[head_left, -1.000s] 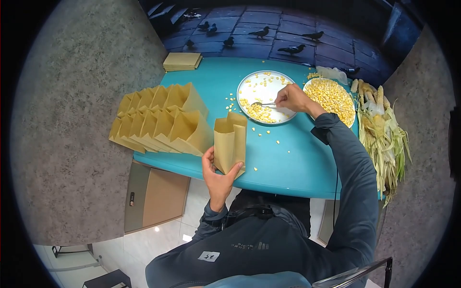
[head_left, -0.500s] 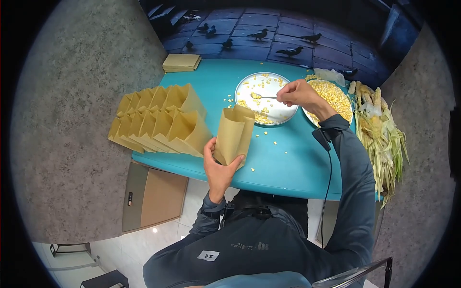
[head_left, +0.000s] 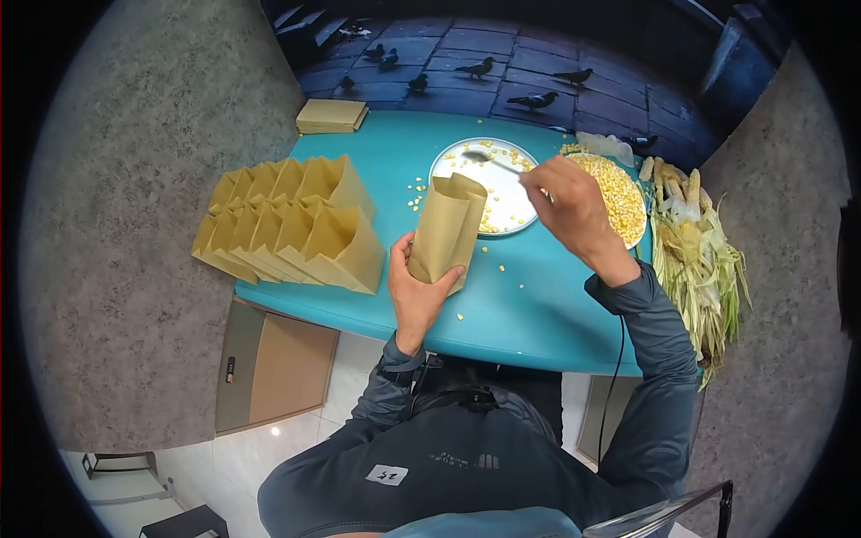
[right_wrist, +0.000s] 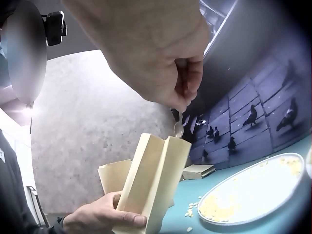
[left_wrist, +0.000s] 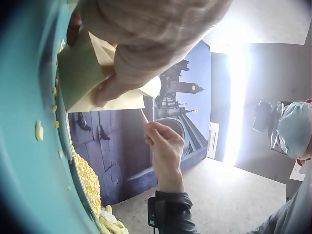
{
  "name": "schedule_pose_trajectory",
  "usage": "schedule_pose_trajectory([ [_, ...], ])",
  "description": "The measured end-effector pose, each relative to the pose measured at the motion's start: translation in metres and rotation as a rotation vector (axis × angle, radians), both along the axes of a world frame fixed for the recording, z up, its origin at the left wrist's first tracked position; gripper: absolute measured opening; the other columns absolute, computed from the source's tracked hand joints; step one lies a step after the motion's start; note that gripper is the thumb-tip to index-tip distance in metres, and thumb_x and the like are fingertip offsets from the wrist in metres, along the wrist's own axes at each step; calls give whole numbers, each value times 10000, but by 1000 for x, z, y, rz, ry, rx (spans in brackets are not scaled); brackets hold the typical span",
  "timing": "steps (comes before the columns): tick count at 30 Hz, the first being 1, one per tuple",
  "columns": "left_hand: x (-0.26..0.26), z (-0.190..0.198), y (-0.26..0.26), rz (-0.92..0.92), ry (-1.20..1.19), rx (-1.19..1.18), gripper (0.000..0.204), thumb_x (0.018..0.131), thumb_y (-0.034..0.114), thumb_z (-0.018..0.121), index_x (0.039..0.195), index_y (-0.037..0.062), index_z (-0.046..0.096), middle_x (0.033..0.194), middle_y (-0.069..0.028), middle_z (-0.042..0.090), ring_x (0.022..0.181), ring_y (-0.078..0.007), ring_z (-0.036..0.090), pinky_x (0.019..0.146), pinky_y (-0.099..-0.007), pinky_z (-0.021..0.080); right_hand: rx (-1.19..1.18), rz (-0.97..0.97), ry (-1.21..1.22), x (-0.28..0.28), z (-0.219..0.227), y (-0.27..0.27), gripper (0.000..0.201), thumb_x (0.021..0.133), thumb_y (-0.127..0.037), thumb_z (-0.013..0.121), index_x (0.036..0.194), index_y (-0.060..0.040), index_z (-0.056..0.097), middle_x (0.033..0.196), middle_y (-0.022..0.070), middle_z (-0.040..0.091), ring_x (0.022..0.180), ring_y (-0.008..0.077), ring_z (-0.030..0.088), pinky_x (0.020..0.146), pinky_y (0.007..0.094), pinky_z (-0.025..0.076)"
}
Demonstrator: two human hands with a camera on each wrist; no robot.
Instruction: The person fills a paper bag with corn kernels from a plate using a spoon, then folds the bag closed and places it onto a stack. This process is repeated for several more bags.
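My left hand (head_left: 420,291) grips an upright brown paper bag (head_left: 446,229) low on its sides, its top open, in front of the white plate (head_left: 509,193). My right hand (head_left: 574,208) pinches the handle of a spoon (head_left: 480,156), raised beside and above the bag's mouth. In the right wrist view the spoon (right_wrist: 179,129) hangs just behind the bag's top edge; whether it holds kernels I cannot tell. Corn kernels lie scattered on the plate. The left wrist view shows my left fingers around the bag (left_wrist: 78,73) and my right hand (left_wrist: 166,148) beyond it.
Two rows of open paper bags (head_left: 345,247) stand at the left, with folded bags (head_left: 331,116) behind. A heaped plate of kernels (head_left: 625,204) and corn cobs with husks (head_left: 689,242) lie at the right. Loose kernels (head_left: 461,316) dot the teal table (head_left: 538,314).
The right hand has lifted the spoon off the plate and moved closer to the body. The left hand has raised the bag and shifted it toward the plate, slightly tilted.
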State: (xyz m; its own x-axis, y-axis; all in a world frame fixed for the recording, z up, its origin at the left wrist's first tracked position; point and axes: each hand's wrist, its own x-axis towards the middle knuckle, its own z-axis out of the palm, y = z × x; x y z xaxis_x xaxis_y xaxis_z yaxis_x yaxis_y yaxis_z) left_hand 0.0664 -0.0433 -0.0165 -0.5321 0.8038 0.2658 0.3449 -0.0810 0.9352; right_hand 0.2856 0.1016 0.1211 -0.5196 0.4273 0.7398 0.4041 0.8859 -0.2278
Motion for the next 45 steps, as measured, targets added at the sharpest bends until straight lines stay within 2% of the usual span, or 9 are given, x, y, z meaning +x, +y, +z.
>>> schedule_pose_trajectory([
  [4,-4,0,-15,13,-49,-18,893,712,124,1003,1449,-3,516,1301,-178,655,1197,-277,659,1016,-403,547,-374,-56,-84,8,-45,13,46,858,20,713,860,8,757,839,213,729,800,414,718,744,491,571],
  [8,-10,1,-39,1,-145,24,863,748,83,983,1455,-15,497,1310,-158,635,1202,-254,649,1015,-396,550,-529,-10,-184,-1,-82,6,87,837,37,676,866,17,756,851,237,733,822,432,720,743,487,564],
  [11,-14,0,-55,13,-174,16,853,760,68,975,1456,-20,489,1321,-152,622,1218,-251,639,1029,-397,543,-451,-52,-178,-7,-109,16,87,839,34,675,858,19,759,834,236,732,803,432,719,731,474,564],
  [13,-16,1,-61,26,-175,10,852,764,67,975,1456,-20,486,1325,-151,617,1227,-250,635,1036,-398,540,-401,-71,-118,-11,-108,20,102,839,40,660,844,25,761,815,234,735,778,424,725,721,476,567],
  [18,-15,7,-67,34,-206,-12,857,772,95,983,1458,-19,482,1337,-157,616,1234,-246,630,1042,-397,534,-696,-32,-51,-26,-98,9,112,845,13,665,842,23,777,791,213,753,756,391,745,727,453,590],
  [22,-13,8,-67,33,-198,-4,856,769,96,985,1457,-15,487,1337,-157,618,1230,-246,631,1044,-397,532,-606,-114,-128,-31,-109,17,113,840,1,677,855,15,789,798,209,761,751,381,752,728,433,597],
  [35,-15,6,-71,40,-152,6,844,760,91,988,1446,-2,507,1317,-144,632,1218,-240,633,1033,-388,523,-754,-138,10,-75,-106,39,115,795,-38,706,807,0,813,792,208,776,738,399,761,748,450,623],
  [37,-13,9,-71,32,-153,-1,842,759,89,988,1445,-2,509,1317,-143,632,1218,-239,633,1033,-388,523,-688,-195,-113,-84,-120,49,146,810,-90,757,893,-2,837,802,175,794,739,313,784,733,389,618],
  [45,-21,7,-79,61,-170,3,829,759,85,988,1436,1,516,1322,-140,638,1214,-237,646,1023,-383,532,-563,-260,-123,-17,-103,105,115,839,-69,811,936,-11,833,864,183,805,809,298,800,756,380,617],
])
